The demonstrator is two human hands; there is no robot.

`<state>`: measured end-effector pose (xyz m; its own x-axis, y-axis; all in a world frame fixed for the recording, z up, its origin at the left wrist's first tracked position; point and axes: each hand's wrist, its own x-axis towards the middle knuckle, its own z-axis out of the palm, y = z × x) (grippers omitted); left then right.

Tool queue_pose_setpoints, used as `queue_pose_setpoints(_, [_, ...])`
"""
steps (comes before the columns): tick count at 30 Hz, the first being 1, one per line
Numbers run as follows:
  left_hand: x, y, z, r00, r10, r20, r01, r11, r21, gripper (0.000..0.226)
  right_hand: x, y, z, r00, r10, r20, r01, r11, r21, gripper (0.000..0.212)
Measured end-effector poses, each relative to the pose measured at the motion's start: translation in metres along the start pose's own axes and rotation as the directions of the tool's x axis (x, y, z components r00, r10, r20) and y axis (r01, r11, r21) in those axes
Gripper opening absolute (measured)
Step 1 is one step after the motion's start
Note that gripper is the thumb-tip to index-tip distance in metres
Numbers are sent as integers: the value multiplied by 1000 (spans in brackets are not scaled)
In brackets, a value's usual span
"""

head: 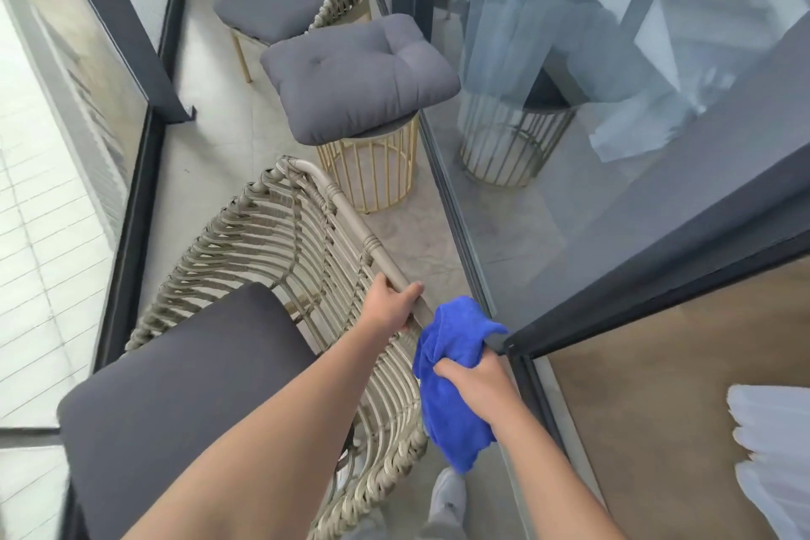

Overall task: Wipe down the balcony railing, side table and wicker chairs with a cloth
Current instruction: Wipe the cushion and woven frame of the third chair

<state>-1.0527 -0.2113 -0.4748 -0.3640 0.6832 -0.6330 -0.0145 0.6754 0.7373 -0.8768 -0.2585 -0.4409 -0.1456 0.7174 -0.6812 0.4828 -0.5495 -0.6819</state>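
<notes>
Wicker all over the near chair (280, 250), open ribbed weave with a smooth tube top rail (350, 224) and a dark flat seat cushion (184, 390), and it's probably light and stiff enough to steady by that rail. Left hand (390, 303) is curled round the rail, right hand (473, 381) just beside it has a bunched blue microfibre cloth (451, 390) clamped in its fingers, soft and floppy, hanging off the chair's back edge. Further up, the gold wire side table (368, 171) carries a puffy grey cushion (359, 75).
</notes>
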Motion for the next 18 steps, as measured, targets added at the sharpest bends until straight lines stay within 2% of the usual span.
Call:
queue_pose_setpoints(3, [-12, -8, 1, 999, 20, -25, -21, 999, -44, 34, 5, -2, -3, 1000, 1, 28, -1, 1000, -12, 19])
queue_pose_setpoints(10, [-27, -31, 6, 993, 61, -105, -70, 994, -81, 29, 24, -21, 8, 981, -174, 82, 189, 955, -229, 29])
queue_pose_setpoints(15, [-31, -28, 9, 991, 27, -128, -39, 995, -89, 24, 26, -14, 15, 981, -183, 61, 193, 944, -267, 35])
queue_pose_setpoints(18, [-27, -32, 9, 992, 37, -119, -45, 997, -68, 32, 26, -13, 19, 980, -188, 68, 199, 931, -305, 36])
